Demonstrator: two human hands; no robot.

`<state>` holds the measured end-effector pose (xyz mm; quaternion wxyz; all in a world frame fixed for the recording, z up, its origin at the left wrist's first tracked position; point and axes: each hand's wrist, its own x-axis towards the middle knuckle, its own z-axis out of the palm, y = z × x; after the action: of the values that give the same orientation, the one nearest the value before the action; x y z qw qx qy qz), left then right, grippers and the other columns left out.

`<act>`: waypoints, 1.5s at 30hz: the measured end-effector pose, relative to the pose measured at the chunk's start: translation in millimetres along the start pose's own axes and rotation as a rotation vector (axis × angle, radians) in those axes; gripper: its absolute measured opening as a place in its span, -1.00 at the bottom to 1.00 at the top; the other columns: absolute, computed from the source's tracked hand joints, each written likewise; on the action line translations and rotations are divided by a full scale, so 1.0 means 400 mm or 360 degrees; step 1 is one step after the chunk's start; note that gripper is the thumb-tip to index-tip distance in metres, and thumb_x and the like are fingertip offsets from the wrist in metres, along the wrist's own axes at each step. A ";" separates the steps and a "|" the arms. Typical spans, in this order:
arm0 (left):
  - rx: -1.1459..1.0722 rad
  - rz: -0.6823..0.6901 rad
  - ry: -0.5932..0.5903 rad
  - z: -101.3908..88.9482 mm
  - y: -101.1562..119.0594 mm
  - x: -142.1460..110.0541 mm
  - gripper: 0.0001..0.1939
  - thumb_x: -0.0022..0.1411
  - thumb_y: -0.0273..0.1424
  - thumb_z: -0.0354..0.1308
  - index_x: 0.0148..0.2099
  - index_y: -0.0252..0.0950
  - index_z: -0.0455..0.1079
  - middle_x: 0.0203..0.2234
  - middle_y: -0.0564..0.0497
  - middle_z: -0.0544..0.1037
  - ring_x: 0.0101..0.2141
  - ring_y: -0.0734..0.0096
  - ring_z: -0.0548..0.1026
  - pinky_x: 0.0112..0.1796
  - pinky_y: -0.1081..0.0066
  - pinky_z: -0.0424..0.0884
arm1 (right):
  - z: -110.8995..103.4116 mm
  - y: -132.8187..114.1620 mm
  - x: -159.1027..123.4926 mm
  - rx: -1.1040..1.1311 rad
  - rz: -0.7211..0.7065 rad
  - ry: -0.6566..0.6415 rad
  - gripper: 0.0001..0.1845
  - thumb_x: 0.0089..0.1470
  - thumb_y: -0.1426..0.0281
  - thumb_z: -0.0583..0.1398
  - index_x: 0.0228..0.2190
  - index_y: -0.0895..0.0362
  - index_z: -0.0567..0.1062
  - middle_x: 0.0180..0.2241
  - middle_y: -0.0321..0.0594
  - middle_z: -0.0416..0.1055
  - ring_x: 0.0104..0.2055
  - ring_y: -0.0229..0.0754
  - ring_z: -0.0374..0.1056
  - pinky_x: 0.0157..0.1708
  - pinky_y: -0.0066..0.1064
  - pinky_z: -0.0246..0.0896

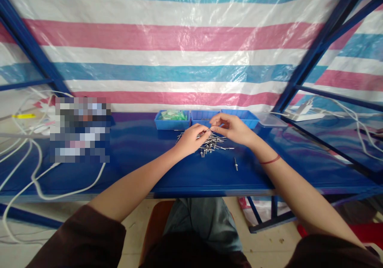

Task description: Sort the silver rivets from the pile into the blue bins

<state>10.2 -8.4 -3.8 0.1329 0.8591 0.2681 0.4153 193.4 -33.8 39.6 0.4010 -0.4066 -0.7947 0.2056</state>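
Note:
My left hand (pixel 191 138) and my right hand (pixel 230 128) meet above a pile of small metal pins (pixel 213 143) on the blue table (pixel 143 168). Both hands are closed in a pinch, fingertips almost touching each other around a small metal pin (pixel 208 131). One loose pin (pixel 236 164) lies apart, nearer to me, right of the pile. A red string circles my right wrist.
Three blue trays (pixel 172 120) (pixel 203 117) (pixel 243 117) stand in a row behind the pile, the left one with green parts. A clear plastic box (pixel 271 120) sits to their right. White cables (pixel 36 172) trail over the table's left. Blue frame posts (pixel 311 56) rise at both sides.

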 end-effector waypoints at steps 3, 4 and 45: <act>-0.0044 -0.0057 0.0136 -0.003 0.001 0.001 -0.85 0.28 -0.38 0.06 -0.28 -0.30 0.42 -0.42 0.03 0.47 -0.37 0.46 0.43 -0.30 0.44 0.38 | 0.021 0.012 0.009 0.0196 0.0118 0.0125 -0.59 -0.10 0.07 0.28 -0.41 0.18 0.44 -0.46 -0.22 0.41 -0.44 -0.28 0.28 -0.42 -0.38 0.22; -0.0053 -0.0064 0.0166 -0.004 0.002 0.001 -0.86 0.28 -0.38 0.07 -0.28 -0.30 0.42 -0.41 0.03 0.48 -0.37 0.46 0.44 -0.31 0.44 0.39 | 0.026 0.015 0.011 0.0256 0.0157 0.0110 -0.58 -0.10 0.05 0.27 -0.43 0.18 0.44 -0.49 -0.25 0.40 -0.48 -0.30 0.26 -0.44 -0.39 0.22; 0.0164 -0.0011 0.0130 -0.017 -0.002 -0.006 -0.82 0.24 -0.46 0.06 -0.11 -0.27 0.41 -0.31 -0.01 0.52 -0.26 0.39 0.50 -0.17 0.34 0.43 | -0.026 0.015 -0.071 -0.0454 -0.0307 -0.0565 -0.81 0.06 0.48 0.14 -0.32 0.13 0.56 -0.29 -0.13 0.46 -0.27 -0.19 0.38 -0.22 -0.31 0.27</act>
<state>3.1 -9.2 -1.5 0.0787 0.8462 0.2972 0.4353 214.5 -53.1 28.5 0.2113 -0.3388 -0.9089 0.1203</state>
